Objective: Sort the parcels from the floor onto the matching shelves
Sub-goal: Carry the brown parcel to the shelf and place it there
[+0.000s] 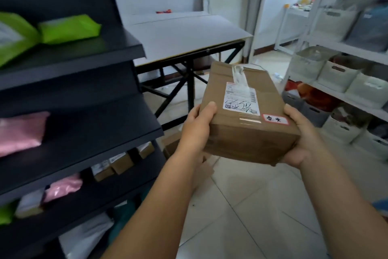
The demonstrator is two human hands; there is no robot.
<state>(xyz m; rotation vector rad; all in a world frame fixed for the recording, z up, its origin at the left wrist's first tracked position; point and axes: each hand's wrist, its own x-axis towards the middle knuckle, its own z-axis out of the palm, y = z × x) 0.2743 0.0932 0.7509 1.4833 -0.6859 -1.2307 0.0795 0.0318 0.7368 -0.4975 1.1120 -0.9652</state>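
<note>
A brown cardboard parcel (249,139), taped along its top and carrying a white shipping label and a small red-edged sticker, is held up at chest height. My left hand (196,128) grips its near left corner, thumb on top. My right hand (302,137) cups its near right corner from below and the side. To the left stands the dark shelf unit (84,52). Its top board holds green bags (69,29), the one below a pink bag (21,132), and a lower one several small cardboard boxes (121,163) and another pink bag (63,189).
A white-topped table with black legs (189,34) stands straight ahead beyond the parcel. A white rack with pale storage bins (340,76) runs along the right. More cardboard boxes (172,143) lie on the tiled floor under my left arm. Open tiles (252,216) stretch in front.
</note>
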